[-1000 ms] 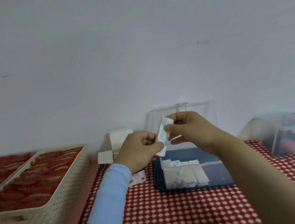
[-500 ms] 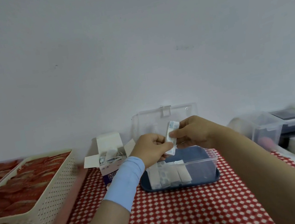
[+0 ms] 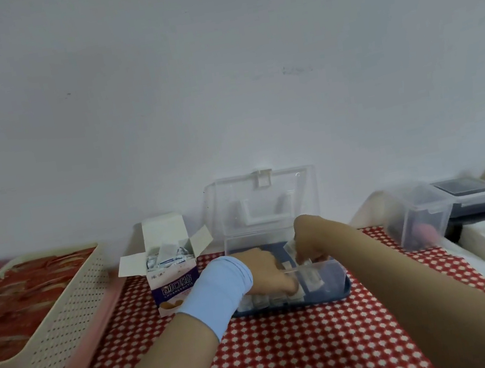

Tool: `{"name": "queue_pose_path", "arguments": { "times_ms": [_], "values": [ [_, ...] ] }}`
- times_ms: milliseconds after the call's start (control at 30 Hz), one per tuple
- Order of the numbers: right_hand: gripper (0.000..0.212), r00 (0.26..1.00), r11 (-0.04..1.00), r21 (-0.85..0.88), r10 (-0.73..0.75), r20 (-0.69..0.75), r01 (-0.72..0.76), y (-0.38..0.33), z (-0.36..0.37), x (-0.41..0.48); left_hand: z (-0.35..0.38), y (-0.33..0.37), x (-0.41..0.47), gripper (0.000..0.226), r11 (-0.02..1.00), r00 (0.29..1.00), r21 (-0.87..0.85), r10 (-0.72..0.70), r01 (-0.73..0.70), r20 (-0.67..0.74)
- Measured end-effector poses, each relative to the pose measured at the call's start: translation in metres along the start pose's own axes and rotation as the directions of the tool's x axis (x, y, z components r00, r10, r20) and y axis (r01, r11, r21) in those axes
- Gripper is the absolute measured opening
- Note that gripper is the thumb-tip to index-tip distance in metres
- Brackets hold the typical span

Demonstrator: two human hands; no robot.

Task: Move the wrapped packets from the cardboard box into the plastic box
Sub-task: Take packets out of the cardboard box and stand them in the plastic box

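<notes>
Both of your hands are down in the plastic box (image 3: 334, 272), a clear box with a blue base whose lid (image 3: 263, 199) stands open against the wall. Your right hand (image 3: 309, 235) pinches one wrapped packet (image 3: 292, 247) by its upper end, just over the middle of the box. Your left hand (image 3: 265, 271), with a pale blue sleeve (image 3: 220, 290) at the wrist, lies over the row of packets (image 3: 267, 300) standing along the near wall. Its fingers reach onto them, but you cannot tell whether they grip one. The cardboard box (image 3: 175, 286) stands just left of the plastic box on the red checked counter (image 3: 295, 351), flaps open, with more packets (image 3: 167, 257) inside. A cream basket (image 3: 51, 331) sits far left, and a clear tub (image 3: 417, 218) to the right.
</notes>
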State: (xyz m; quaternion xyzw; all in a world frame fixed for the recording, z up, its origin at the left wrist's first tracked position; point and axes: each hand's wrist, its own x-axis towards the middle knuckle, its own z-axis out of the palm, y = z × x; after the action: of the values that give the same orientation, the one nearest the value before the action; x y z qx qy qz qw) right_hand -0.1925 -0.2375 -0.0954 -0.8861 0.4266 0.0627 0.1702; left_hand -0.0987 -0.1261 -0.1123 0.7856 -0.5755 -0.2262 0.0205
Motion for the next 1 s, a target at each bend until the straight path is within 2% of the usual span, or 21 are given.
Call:
{"name": "queue_pose_path", "arguments": {
  "times_ms": [100, 233, 433, 567, 700, 867, 933, 1000],
  "values": [
    [0.038, 0.998, 0.989, -0.147, 0.023, 0.062, -0.014, -0.001, 0.005, 0.005, 0.004, -0.002, 0.006, 0.036, 0.999, 0.999, 0.033, -0.039, 0.039, 0.017],
    [0.041, 0.988, 0.950, -0.311, 0.070, 0.136, -0.024, 0.001, 0.013, 0.015, 0.004, -0.002, 0.006, 0.034, 0.998, 0.999, 0.054, -0.025, 0.024, 0.024],
    [0.041, 0.993, 0.913, -0.407, 0.056, 0.103, -0.009, -0.005, 0.010, 0.014, 0.008, -0.007, 0.015, 0.039, 0.986, 0.998, 0.156, 0.060, -0.059, 0.000],
    [0.038, 0.996, 0.893, -0.449, 0.045, 0.073, -0.008, -0.005, 0.011, 0.014, 0.008, -0.007, 0.013, 0.033, 0.968, 0.996, 0.238, 0.081, -0.085, 0.027],
    [0.034, 0.996, 0.897, -0.443, 0.040, 0.076, -0.002, -0.005, 0.010, 0.011, 0.006, -0.005, 0.009, 0.037, 0.987, 0.999, 0.151, 0.045, -0.045, 0.005],
    [0.029, 0.998, 0.920, -0.392, 0.005, 0.061, 0.019, -0.005, 0.006, 0.003, 0.005, -0.002, 0.005, 0.025, 0.989, 0.998, 0.135, 0.059, -0.061, 0.018],
    [0.022, 0.998, 0.925, -0.379, 0.007, 0.064, 0.018, -0.006, 0.005, -0.001, 0.005, -0.001, 0.001, 0.021, 0.987, 0.998, 0.148, 0.060, -0.060, -0.001],
    [0.008, 0.998, 0.933, -0.361, 0.018, 0.066, 0.007, -0.007, 0.000, -0.004, 0.002, 0.000, -0.005, 0.029, 0.986, 0.997, 0.149, 0.077, -0.072, -0.025]
  ]
}}
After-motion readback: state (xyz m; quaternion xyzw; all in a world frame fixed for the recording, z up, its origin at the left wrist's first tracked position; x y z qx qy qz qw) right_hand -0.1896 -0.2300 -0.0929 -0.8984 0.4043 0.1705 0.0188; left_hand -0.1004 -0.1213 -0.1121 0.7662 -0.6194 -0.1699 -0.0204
